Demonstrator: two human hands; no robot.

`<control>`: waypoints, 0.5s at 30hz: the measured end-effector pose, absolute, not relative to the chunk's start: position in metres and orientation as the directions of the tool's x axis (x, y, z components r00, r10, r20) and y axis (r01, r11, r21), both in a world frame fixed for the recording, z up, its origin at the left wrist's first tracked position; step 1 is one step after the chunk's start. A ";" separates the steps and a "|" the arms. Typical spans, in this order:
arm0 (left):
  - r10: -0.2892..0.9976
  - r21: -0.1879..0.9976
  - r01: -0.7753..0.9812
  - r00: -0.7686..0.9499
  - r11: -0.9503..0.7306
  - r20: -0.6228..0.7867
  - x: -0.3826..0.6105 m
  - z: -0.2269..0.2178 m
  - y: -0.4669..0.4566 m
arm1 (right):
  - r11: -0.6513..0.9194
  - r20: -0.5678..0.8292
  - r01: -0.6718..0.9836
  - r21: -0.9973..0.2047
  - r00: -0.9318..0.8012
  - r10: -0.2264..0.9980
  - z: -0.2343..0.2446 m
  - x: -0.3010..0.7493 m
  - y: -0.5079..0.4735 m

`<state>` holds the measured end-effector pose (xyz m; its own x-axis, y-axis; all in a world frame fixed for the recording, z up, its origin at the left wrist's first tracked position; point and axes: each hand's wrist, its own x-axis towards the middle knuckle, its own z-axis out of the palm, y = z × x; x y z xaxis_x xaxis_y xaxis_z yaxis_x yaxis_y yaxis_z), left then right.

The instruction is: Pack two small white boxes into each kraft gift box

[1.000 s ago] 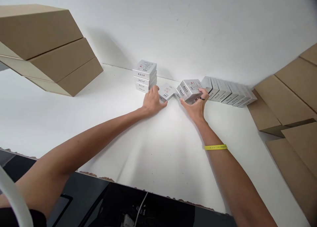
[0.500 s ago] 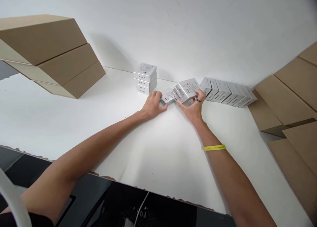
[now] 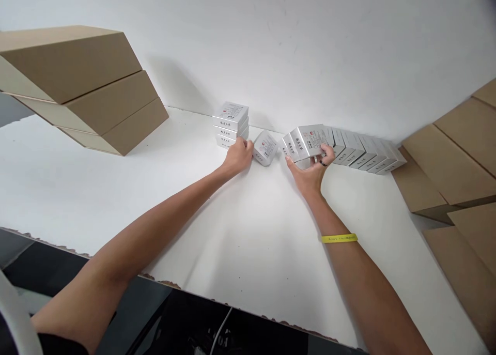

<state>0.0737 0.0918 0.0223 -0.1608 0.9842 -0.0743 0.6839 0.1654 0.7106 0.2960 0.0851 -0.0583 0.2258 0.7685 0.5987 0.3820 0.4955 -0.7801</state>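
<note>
My left hand [image 3: 239,156] is closed at the left edge of a single small silver carton [image 3: 265,148], which stands tilted with its printed face up. Just behind that hand rises a stack of silver cartons [image 3: 231,121]. My right hand [image 3: 312,174], a dark ring on one finger, grips a leaning group of three silver cartons [image 3: 310,139], thumb at the front and fingers at the right side. A gap separates this group from the left hand's carton. To its right, a row of silver cartons [image 3: 368,153] leans along the wall, partly covered by the held group.
Large brown cardboard boxes [image 3: 104,99] are stacked at the left on the white tabletop [image 3: 186,189]. More brown boxes [image 3: 461,158] stand at the right, touching the row's end. A white wall [image 3: 232,45] closes off the back. The table's front edge is ragged.
My right hand has moved right with its cartons, away from the single carton. That carton, flatter and partly under the group before, is now tilted up beside my left hand.
</note>
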 end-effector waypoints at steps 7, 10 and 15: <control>0.999 0.632 0.775 -0.028 0.013 0.015 0.066 0.018 0.071 | 0.514 0.609 0.358 -0.780 0.242 0.755 -0.055 0.293 0.081; 0.962 0.609 0.760 0.274 -0.227 0.017 0.064 0.017 0.047 | 0.519 0.592 0.324 -0.791 0.194 0.782 -0.051 0.293 0.080; 0.798 0.528 0.669 0.602 -0.522 0.026 0.065 0.011 0.017 | 0.533 0.570 0.269 -0.802 0.079 0.818 -0.035 0.286 0.089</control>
